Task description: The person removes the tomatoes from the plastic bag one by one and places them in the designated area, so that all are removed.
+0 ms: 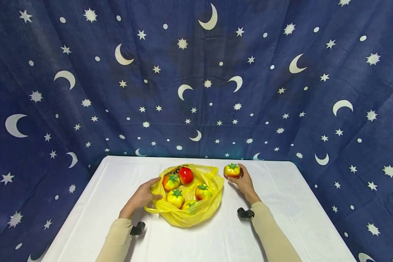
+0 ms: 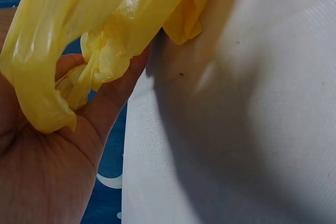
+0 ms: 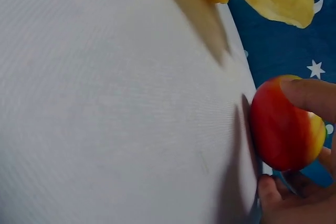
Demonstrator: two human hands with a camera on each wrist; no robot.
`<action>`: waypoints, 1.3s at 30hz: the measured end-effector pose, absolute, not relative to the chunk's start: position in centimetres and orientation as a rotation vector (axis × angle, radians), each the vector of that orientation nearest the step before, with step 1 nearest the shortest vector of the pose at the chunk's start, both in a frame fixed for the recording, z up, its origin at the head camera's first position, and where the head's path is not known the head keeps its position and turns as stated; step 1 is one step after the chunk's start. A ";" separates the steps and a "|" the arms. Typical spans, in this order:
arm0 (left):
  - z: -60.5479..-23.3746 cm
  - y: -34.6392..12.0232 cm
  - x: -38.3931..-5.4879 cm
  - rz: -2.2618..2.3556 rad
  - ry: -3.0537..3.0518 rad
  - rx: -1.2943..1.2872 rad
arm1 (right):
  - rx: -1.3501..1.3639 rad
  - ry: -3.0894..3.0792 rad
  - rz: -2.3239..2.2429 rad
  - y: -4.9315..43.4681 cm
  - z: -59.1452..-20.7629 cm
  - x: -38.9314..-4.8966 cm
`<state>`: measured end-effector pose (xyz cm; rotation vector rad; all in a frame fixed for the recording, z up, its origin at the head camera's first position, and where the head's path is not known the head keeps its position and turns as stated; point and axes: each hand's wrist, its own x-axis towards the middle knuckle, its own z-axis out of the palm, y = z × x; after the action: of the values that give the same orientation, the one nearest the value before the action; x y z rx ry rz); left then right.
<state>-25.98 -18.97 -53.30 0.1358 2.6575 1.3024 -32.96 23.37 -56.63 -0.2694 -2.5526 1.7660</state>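
Note:
A yellow plastic bag (image 1: 199,213) sits with its mouth spread wide, and several red-and-yellow artificial tomatoes lie inside. One of these tomatoes (image 1: 175,197) shows its green leafy top, while another tomato (image 1: 185,175) turns a plain red side up. At the bag's left rim, my left hand (image 1: 142,196) holds the thin plastic between thumb and fingers; the left wrist view shows a bunched fold (image 2: 107,59) of it in the hand. To the right of the bag, my right hand (image 1: 243,182) grips a single tomato (image 3: 283,124), its thumb on the fruit's side.
A white cloth (image 1: 314,233) covers the table. Behind and at both sides hangs a dark blue curtain (image 1: 196,120) with moons and stars. Black wrist devices sit on the left wrist (image 1: 138,228) and the right wrist (image 1: 245,213).

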 end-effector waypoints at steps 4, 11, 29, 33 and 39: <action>-53.5 -19.0 -25.9 1.309 2.647 0.127 | -0.265 -2.538 1.750 23.5 -56.0 -32.4; -53.5 -19.0 -25.9 1.306 2.653 0.140 | -0.196 -2.505 1.720 23.4 -54.0 -31.1; -53.6 -18.9 -25.8 1.280 2.680 0.146 | 0.039 -2.386 1.690 22.2 -49.7 -27.4; -53.6 -18.9 -25.8 1.285 2.675 0.147 | 0.104 -2.392 1.657 22.0 -48.9 -26.6; -53.6 -18.9 -25.7 1.295 2.666 0.134 | 0.179 -2.361 1.665 21.3 -47.9 -25.7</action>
<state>-25.73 -18.86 -53.62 0.1340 2.6663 1.2954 -25.67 21.29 -47.91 0.1794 -2.3605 1.6651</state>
